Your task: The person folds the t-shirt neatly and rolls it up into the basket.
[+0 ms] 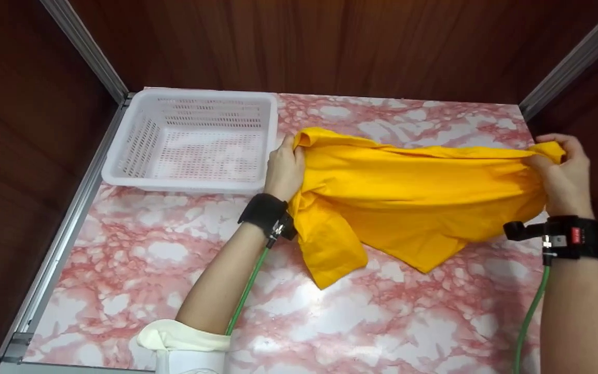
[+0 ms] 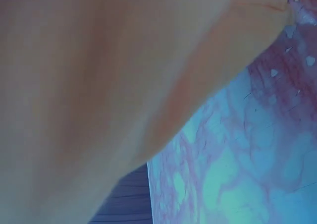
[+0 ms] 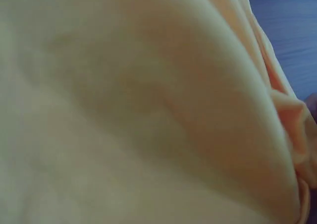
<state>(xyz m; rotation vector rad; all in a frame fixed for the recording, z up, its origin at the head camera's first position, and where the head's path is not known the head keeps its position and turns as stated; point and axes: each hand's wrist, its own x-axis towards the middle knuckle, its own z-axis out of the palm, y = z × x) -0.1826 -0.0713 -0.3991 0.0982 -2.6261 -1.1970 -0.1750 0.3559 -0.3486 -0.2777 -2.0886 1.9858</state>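
Observation:
Stretched between both hands is a yellow shirt [image 1: 423,182], its upper edge pulled nearly straight and its lower part hanging in folds over the table. One sleeve-like flap [image 1: 333,249] droops at the left. My left hand [image 1: 284,169] grips the shirt's left upper corner, close by the basket's right side. At the opposite corner my right hand [image 1: 569,176] pinches bunched fabric between thumb and fingers. Blurred cloth [image 2: 99,85] fills much of the left wrist view. In the right wrist view, fabric [image 3: 148,110] hides nearly everything, with a sliver of fingertip at the right edge.
A white perforated plastic basket [image 1: 192,183] stands at the back left, with nothing in it. The table [image 1: 174,254] has a red-and-white marbled top. Dark wood panels [image 1: 330,47] enclose the back and sides, with metal rails at the corners. Green cables [image 1: 249,291] trail from both wrist straps.

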